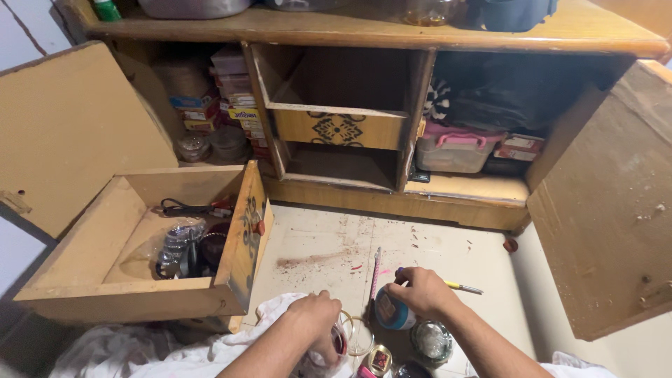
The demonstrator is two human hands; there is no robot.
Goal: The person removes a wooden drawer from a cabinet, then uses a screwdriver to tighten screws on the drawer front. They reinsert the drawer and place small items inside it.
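While a wooden cabinet stands with both doors swung wide, a person's two bare hands work low over the pale floor in front of it. The right hand has its fingers wrapped around a small round blue-and-white container, held just above the floor. The left hand curls its fingers over a small clear jar with a dark red inside, beside a white cloth. A glass lid and a yellow pen lie near the right hand. A pulled-out wooden drawer sits on the floor to the left, with a black cable and bagged glassware inside.
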